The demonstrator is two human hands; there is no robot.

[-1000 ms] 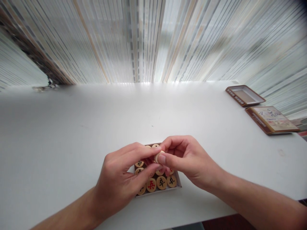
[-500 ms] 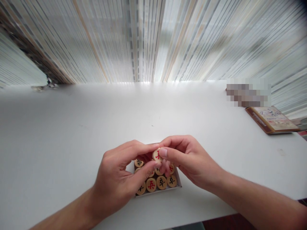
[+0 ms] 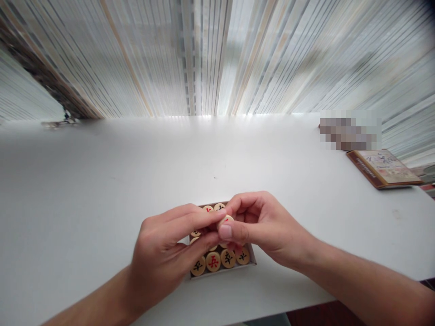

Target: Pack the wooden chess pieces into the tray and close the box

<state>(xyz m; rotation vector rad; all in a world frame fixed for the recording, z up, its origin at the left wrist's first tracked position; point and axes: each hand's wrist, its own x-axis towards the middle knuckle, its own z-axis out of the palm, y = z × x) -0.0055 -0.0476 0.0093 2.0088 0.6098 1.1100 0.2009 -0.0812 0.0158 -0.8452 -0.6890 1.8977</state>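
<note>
A round wooden piece with a red mark (image 3: 225, 220) is pinched between the thumb and fingers of my right hand (image 3: 263, 222). My left hand (image 3: 170, 240) touches the same piece from the left with its fingertips, its thumb just below. Under both hands lies a shallow box (image 3: 253, 259) filled with round pieces bearing red or black characters. Along its near row, a red-marked piece (image 3: 213, 261) sits beside a black-marked piece (image 3: 228, 258). My hands hide the middle of the box.
The box stands on a white table (image 3: 102, 190) near its front edge. At the right lies a flat brown box with a picture on its lid (image 3: 390, 166), with a blurred-out object (image 3: 350, 133) behind it. Striped curtains (image 3: 204, 59) hang along the far edge.
My right thumb has slid over the piece and covers more of its face. My left fingers and thumb have shifted, and pieces in the box's far row now show.
</note>
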